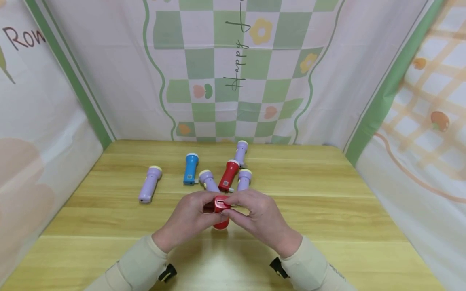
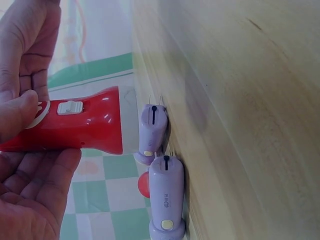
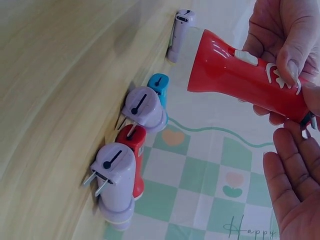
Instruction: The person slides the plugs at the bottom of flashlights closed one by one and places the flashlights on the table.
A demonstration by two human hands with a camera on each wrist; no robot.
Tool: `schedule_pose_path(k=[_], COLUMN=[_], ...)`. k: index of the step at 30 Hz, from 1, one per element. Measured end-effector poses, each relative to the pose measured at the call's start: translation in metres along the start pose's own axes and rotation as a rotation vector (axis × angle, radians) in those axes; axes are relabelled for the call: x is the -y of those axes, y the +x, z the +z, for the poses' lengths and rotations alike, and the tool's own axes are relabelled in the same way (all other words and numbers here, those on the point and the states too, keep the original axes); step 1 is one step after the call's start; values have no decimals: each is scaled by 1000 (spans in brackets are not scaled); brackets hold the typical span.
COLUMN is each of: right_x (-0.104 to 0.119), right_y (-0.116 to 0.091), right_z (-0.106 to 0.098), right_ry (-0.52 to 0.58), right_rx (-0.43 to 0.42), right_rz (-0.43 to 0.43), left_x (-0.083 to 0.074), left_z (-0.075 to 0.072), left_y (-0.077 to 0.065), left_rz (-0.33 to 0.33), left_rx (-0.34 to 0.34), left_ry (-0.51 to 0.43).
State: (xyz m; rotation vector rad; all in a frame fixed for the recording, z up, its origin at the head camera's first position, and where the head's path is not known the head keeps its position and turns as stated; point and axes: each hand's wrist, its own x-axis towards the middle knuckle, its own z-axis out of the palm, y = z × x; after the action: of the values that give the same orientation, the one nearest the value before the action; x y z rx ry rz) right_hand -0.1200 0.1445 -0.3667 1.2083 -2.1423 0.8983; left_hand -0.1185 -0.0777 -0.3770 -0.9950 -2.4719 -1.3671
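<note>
My left hand (image 1: 191,216) grips a red flashlight (image 1: 220,209) with its tail end up and its lens end toward the table. The right hand (image 1: 260,216) pinches that tail end between thumb and fingers. In the right wrist view, metal plug prongs (image 3: 313,121) show at the tail, close to the right fingertips. A white sliding switch (image 2: 70,107) and a pale lens rim (image 2: 129,120) appear on the flashlight in the left wrist view. Beyond the hands lie a second red flashlight (image 1: 229,176) and two lilac flashlights (image 1: 209,181) (image 1: 244,180), their near ends partly hidden.
A blue flashlight (image 1: 190,169) lies left of the group. Farther left is another lilac flashlight (image 1: 149,186), and one more lilac flashlight (image 1: 241,152) lies at the back. A patterned cloth (image 1: 236,81) hangs behind the wooden table (image 1: 346,226).
</note>
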Motion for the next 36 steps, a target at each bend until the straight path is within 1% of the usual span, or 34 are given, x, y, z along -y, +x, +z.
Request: schedule_pose_path(k=[15,22,32,36], right_x=[-2,-2,-1,-1], right_y=[-1,-2,-1,-1], right_z=[-2,-2,-1,-1], right_ry=[-1,2,-34,-39], right_rx=[1,3,11,13], right_rz=[-1,0,-1,0], left_x=[-2,-3,-3,-3], left_z=[0,0,-1,-1], left_y=[2,2,2,3], left_rz=[-14,-34,-38,-49], left_rx=[21,34,35,41], left_ry=[8,6,9,5])
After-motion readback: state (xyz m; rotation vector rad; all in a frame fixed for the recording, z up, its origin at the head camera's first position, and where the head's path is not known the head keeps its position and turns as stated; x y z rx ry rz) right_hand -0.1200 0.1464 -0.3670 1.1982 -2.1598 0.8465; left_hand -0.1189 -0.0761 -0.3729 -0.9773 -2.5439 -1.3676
